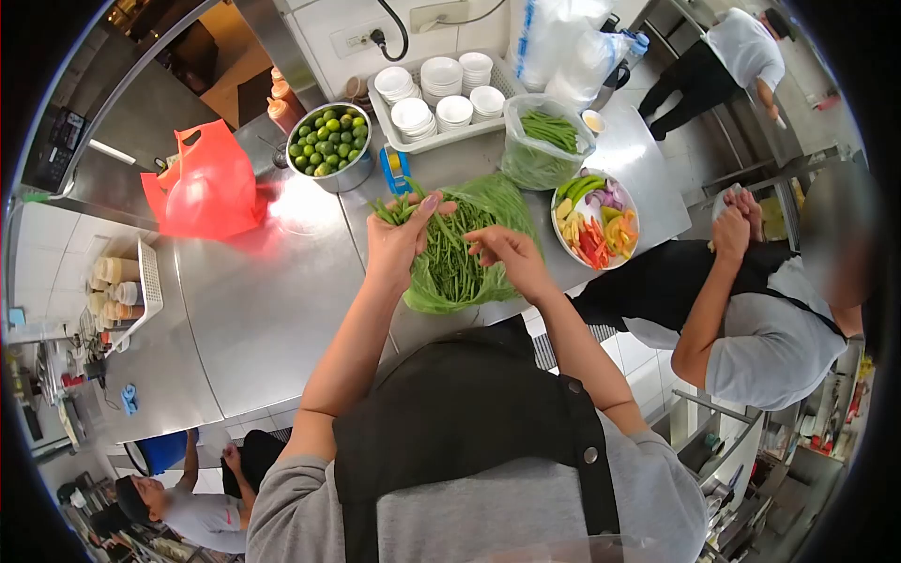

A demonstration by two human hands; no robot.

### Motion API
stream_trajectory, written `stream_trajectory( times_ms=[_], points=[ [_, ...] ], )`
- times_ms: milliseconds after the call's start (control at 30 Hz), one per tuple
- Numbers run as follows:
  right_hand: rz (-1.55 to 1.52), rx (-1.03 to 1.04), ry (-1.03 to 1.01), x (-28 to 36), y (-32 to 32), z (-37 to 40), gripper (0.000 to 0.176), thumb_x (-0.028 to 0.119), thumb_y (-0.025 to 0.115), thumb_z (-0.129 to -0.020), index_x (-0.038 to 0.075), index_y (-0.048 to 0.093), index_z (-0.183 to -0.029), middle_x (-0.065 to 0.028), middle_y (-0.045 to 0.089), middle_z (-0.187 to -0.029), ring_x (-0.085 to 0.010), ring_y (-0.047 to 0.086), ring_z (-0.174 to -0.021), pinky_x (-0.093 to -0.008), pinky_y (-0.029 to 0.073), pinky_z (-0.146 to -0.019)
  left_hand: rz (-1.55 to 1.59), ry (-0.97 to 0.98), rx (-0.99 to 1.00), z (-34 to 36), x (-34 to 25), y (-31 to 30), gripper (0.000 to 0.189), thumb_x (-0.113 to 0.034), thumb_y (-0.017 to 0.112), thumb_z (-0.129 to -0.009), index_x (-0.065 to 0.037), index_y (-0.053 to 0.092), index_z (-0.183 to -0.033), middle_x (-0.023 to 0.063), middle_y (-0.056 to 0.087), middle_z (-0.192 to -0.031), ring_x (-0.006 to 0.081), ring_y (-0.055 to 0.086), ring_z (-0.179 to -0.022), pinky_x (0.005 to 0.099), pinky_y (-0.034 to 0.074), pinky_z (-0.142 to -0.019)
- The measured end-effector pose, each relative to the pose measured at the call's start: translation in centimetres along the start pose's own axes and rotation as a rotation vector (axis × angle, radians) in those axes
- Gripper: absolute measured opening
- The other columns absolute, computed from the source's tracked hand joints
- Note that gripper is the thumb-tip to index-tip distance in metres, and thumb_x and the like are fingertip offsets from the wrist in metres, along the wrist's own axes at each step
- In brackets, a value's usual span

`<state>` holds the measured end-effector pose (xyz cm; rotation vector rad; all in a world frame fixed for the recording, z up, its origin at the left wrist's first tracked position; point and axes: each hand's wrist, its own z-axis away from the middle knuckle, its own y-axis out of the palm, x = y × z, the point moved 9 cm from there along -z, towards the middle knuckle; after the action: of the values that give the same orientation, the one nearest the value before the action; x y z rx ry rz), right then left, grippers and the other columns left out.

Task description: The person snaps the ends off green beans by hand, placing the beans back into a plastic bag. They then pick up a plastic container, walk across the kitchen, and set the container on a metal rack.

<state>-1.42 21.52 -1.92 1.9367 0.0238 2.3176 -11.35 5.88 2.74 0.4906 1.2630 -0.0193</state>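
My left hand (pixel 399 246) is closed around a small bunch of green beans (pixel 392 212), whose ends stick out past the fingers and thumb. Below and between my hands, an opened green plastic bag (pixel 507 202) holds a large pile of long green beans (pixel 455 267) on the steel counter. Over the right side of this pile is my right hand (pixel 514 257), its fingers bent inward in a pinch-like shape. Whatever may be between those fingertips is too small to make out.
Around the steel counter (pixel 253 319) stand a pot of green limes (pixel 361 174), a blue tape dispenser (pixel 394 178), a tray of white cups (pixel 404 143), a clear bag of beans (pixel 521 169), a plate of cut vegetables (pixel 571 253) and a red plastic bag (pixel 206 188). A co-worker (pixel 770 328) stands close at right.
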Motion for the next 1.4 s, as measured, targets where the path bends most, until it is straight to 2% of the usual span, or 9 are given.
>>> stream_trajectory(
  times_ms=[367, 533, 633, 767, 900, 967, 1167, 1267, 1400],
  points=[
    [0.621, -0.216, -0.436, 5.2, 2.6, 0.8, 0.017, 0.007, 0.066, -0.089, 0.000, 0.068, -0.104, -0.0130, 0.063, -0.084, -0.0265, 0.062, -0.071, -0.0367, 0.048, -0.066, -0.198, 0.152, -0.149, 0.9, -0.1, -0.3, 0.018, -0.015, 0.073, -0.091, 0.001, 0.068, -0.097, 0.0104, 0.076, -0.091, -0.0008, 0.041, -0.049, 0.0185, 0.030, -0.042],
    [0.719, -0.285, -0.542, 6.7, 3.6, 1.3, 0.010, 0.009, 0.065, -0.088, 0.000, 0.060, -0.084, -0.0153, 0.057, -0.078, -0.0352, 0.059, -0.078, -0.0444, 0.047, -0.070, -0.174, 0.301, -0.115, 2.5, -0.6, 0.2, 0.012, -0.010, 0.069, -0.093, 0.002, 0.067, -0.096, 0.0117, 0.076, -0.092, -0.0001, 0.041, -0.050, 0.0186, 0.031, -0.045],
    [0.702, -0.182, -0.838, 8.6, 6.2, 3.7, 0.011, 0.008, 0.068, -0.086, 0.002, 0.059, -0.084, -0.0130, 0.054, -0.078, -0.0335, 0.057, -0.077, -0.0436, 0.047, -0.069, -0.115, 0.192, -0.149, 1.9, 0.0, -0.9, 0.013, -0.011, 0.069, -0.094, 0.002, 0.067, -0.097, 0.0141, 0.076, -0.091, 0.0015, 0.039, -0.049, 0.0193, 0.030, -0.045],
    [0.572, -0.278, -0.876, 9.7, 4.7, 5.1, 0.013, 0.002, 0.070, -0.082, 0.002, 0.065, -0.093, -0.0113, 0.059, -0.084, -0.0309, 0.058, -0.077, -0.0417, 0.047, -0.069, 0.185, -0.089, -0.126, 2.0, 2.8, -0.5, 0.014, -0.012, 0.066, -0.096, 0.002, 0.065, -0.100, 0.0168, 0.074, -0.095, 0.0047, 0.037, -0.049, 0.0209, 0.031, -0.046],
    [0.585, -0.204, -0.934, 11.8, 5.3, 6.9, 0.016, -0.001, 0.069, -0.082, 0.002, 0.067, -0.097, -0.0111, 0.062, -0.085, -0.0302, 0.059, -0.078, -0.0400, 0.048, -0.069, 0.707, -0.314, -0.056, -1.5, 9.6, -5.2, 0.018, -0.013, 0.056, -0.102, -0.001, 0.058, -0.115, 0.0091, 0.069, -0.104, 0.0047, 0.043, -0.058, 0.0202, 0.035, -0.048],
    [0.697, -0.245, -0.950, 11.5, 4.4, 5.9, 0.015, -0.002, 0.068, -0.082, 0.002, 0.068, -0.097, -0.0110, 0.063, -0.085, -0.0301, 0.060, -0.079, -0.0385, 0.049, -0.069, 0.706, -0.380, 0.007, -1.1, 10.5, -5.8, 0.023, -0.016, 0.053, -0.103, -0.002, 0.055, -0.121, 0.0067, 0.066, -0.107, 0.0065, 0.051, -0.066, 0.0193, 0.046, -0.056],
    [0.437, -0.138, -0.140, -0.7, -3.7, -0.9, 0.033, -0.002, 0.059, -0.091, 0.005, 0.069, -0.122, -0.0097, 0.071, -0.099, -0.0180, 0.065, -0.086, -0.0310, 0.051, -0.079, 0.580, -0.623, -0.004, 4.7, 12.0, -1.4, 0.027, -0.015, 0.052, -0.103, 0.001, 0.052, -0.124, 0.0084, 0.063, -0.104, 0.0173, 0.061, -0.080, 0.0309, 0.057, -0.073],
    [0.163, -0.192, -0.102, -2.6, -4.0, -1.0, 0.040, -0.005, 0.057, -0.089, 0.008, 0.067, -0.126, -0.0106, 0.068, -0.104, -0.0170, 0.067, -0.090, -0.0280, 0.051, -0.078, 0.549, -0.625, 0.117, 6.1, 14.1, -2.2, 0.025, -0.015, 0.052, -0.103, 0.002, 0.055, -0.122, 0.0103, 0.062, -0.096, 0.0206, 0.061, -0.079, 0.0338, 0.057, -0.074],
    [0.518, -0.132, -0.179, -0.5, -2.5, -0.8, 0.031, -0.005, 0.060, -0.088, 0.004, 0.069, -0.116, -0.0121, 0.064, -0.113, -0.0228, 0.065, -0.094, -0.0338, 0.051, -0.083, 0.366, -0.605, 0.081, 7.0, 12.4, -2.8, 0.017, -0.017, 0.053, -0.103, -0.001, 0.057, -0.107, 0.0071, 0.059, -0.082, 0.0187, 0.060, -0.072, 0.0315, 0.054, -0.067]
  ],
)
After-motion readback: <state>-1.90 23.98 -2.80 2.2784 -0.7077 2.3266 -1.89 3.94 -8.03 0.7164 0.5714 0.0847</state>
